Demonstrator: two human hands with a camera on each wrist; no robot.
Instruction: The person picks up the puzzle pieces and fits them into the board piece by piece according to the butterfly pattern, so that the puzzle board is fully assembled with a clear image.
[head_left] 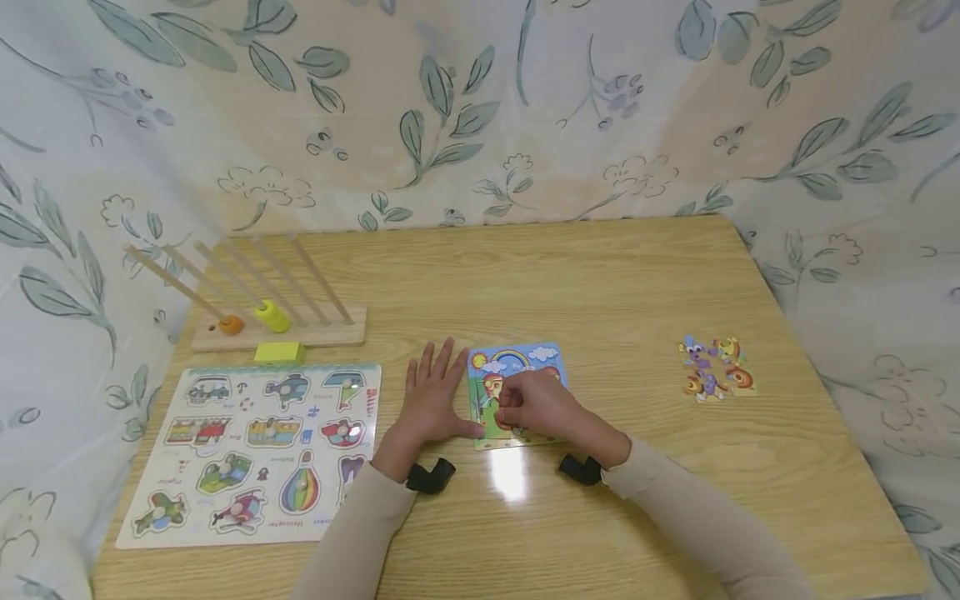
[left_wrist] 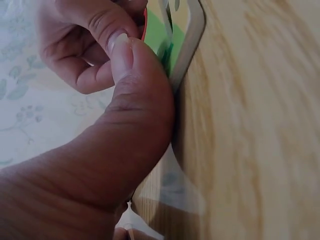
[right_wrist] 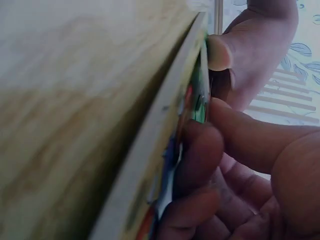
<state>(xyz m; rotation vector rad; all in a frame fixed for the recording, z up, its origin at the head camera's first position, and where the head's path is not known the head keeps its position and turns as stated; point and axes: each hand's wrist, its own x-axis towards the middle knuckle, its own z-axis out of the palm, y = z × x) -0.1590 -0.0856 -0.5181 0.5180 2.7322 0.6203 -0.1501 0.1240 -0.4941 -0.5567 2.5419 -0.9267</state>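
Wood-grain table (head_left: 637, 292): spread left hand (head_left: 431, 404) touches colourful square puzzle board (head_left: 543, 352); right hand (head_left: 542, 404) pinches thin green piece (right_wrist: 200, 112); tilt might jam it.

Two long, plain tan sleeves (head_left: 356, 533) end at the wrists (head_left: 615, 447). A small, black, bent bit (head_left: 430, 478) sits by each wrist.

Leaf-print fabric (head_left: 540, 108) behind wood-grain table (head_left: 637, 287); white glare (head_left: 508, 473) on top.
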